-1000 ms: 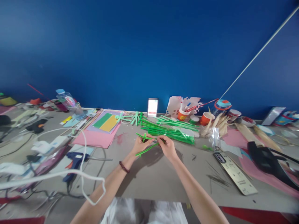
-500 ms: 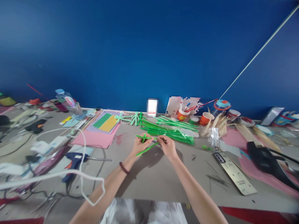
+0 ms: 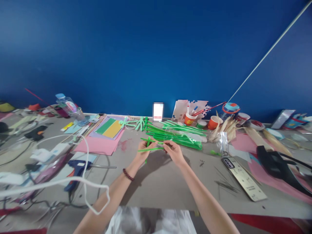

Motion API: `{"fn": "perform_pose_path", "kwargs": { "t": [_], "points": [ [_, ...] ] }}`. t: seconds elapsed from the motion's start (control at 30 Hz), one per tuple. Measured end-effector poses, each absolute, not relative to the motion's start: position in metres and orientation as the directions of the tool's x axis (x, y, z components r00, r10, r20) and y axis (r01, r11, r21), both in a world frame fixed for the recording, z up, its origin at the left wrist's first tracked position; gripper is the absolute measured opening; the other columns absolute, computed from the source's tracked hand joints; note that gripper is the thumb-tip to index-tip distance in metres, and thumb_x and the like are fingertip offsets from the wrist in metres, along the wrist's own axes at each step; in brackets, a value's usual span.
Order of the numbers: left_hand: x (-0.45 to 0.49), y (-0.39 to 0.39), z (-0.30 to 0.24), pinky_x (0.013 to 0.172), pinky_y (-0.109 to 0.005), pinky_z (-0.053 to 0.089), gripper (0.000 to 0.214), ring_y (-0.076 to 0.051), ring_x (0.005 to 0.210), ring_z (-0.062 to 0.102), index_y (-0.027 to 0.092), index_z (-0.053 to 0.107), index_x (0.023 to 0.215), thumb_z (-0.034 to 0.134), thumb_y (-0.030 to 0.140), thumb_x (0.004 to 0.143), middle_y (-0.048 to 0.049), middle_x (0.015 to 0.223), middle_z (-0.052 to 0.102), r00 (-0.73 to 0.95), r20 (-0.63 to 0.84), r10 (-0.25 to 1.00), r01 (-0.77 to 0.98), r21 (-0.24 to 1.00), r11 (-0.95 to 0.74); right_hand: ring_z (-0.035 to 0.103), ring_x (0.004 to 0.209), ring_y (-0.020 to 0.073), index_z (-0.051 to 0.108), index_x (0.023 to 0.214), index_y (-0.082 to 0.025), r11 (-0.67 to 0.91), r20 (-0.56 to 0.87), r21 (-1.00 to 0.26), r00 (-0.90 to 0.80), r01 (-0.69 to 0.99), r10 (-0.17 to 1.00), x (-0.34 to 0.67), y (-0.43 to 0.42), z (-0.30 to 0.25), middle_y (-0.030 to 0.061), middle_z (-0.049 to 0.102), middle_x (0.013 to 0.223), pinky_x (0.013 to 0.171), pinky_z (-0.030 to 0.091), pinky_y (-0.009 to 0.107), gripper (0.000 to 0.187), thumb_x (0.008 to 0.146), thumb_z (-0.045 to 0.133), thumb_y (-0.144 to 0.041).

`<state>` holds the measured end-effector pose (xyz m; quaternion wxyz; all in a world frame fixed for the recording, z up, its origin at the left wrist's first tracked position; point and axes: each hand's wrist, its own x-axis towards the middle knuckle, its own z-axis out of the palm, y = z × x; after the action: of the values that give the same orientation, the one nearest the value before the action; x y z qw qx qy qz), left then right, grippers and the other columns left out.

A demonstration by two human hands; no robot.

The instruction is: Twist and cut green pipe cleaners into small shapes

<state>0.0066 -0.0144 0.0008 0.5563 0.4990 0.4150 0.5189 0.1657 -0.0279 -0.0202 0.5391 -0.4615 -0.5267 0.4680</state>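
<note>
Bright green pipe cleaners (image 3: 151, 149) cross between my two hands above the table. My left hand (image 3: 143, 150) is closed on them, with strands sticking out to the left and one end hanging below. Thumb and fingers of my right hand (image 3: 172, 150) pinch the right ends of the same strands. A small grey bit shows between the fingertips, too blurred to name. Just beyond my hands lies a bundle of green pipe cleaners (image 3: 174, 135), partly in clear plastic. Twisted green pipe-cleaner figures (image 3: 139, 123) stand left of the bundle.
A hot glue gun (image 3: 78, 167) with a white cable (image 3: 85, 185) lies left, near coloured sheets (image 3: 97, 144) and a plastic bottle (image 3: 69, 105). To the right are a phone (image 3: 243, 178), thin dark wires (image 3: 226, 185) and a paper cup of pens (image 3: 189, 119). A blue wall (image 3: 156, 58) rises behind.
The lower green strand has swung from slanting to nearly level, and a green end now hangs below my left hand. Both hands stay close together, still gripping the pipe cleaners.
</note>
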Motion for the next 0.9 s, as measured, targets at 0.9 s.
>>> {"fn": "perform_pose_path", "kwargs": {
  "t": [0.9],
  "points": [
    [0.0069,-0.0149,-0.0045,0.046,-0.022,0.019,0.028,-0.006,0.047,0.028,0.013,0.065,0.073,0.069,0.039,0.063,0.0042,0.051,0.042,0.229,0.024,0.973,-0.097,0.995,-0.002,0.044,0.05,0.0106,0.063,0.075,-0.019,0.128,0.127,-0.991,0.036,-0.023,0.991,0.1599,-0.0333,-0.0173,-0.0019,0.052,0.056,0.049,0.037,0.024,0.024,0.068,0.063,-0.042]
  ]
}}
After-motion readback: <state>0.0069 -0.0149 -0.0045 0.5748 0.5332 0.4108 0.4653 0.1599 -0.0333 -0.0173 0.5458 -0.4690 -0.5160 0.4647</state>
